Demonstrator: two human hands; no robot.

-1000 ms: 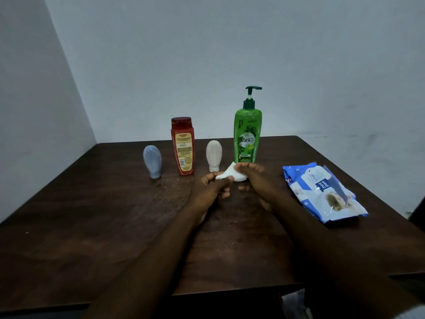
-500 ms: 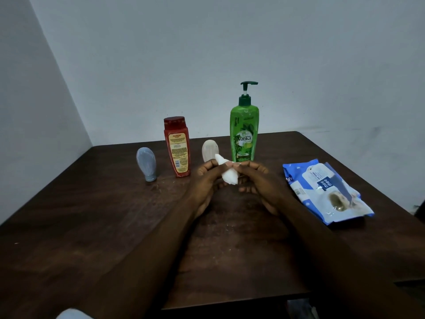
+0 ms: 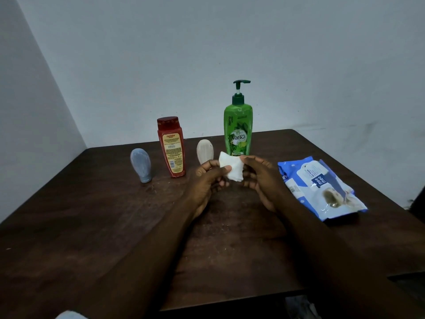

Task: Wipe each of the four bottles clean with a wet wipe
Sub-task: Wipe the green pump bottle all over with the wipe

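A row of bottles stands at the back of the dark wooden table (image 3: 92,226): a small grey-blue bottle (image 3: 140,165) upside down on its cap, a red bottle (image 3: 171,146), a small cream bottle (image 3: 204,151) and a tall green pump bottle (image 3: 238,125). In front of the cream and green bottles, both hands hold a white wet wipe (image 3: 231,169) above the table. My left hand (image 3: 208,180) pinches its left side, my right hand (image 3: 258,178) its right edge. The wipe is partly spread between them.
A blue and white wet-wipe pack (image 3: 320,187) lies flat on the table to the right of my hands. Grey walls close off the back and left. The table's front edge runs across the bottom of the view.
The wipe has been pulled wider between my two hands and sits a little higher in front of the green bottle. The bottles and the pack have not moved.
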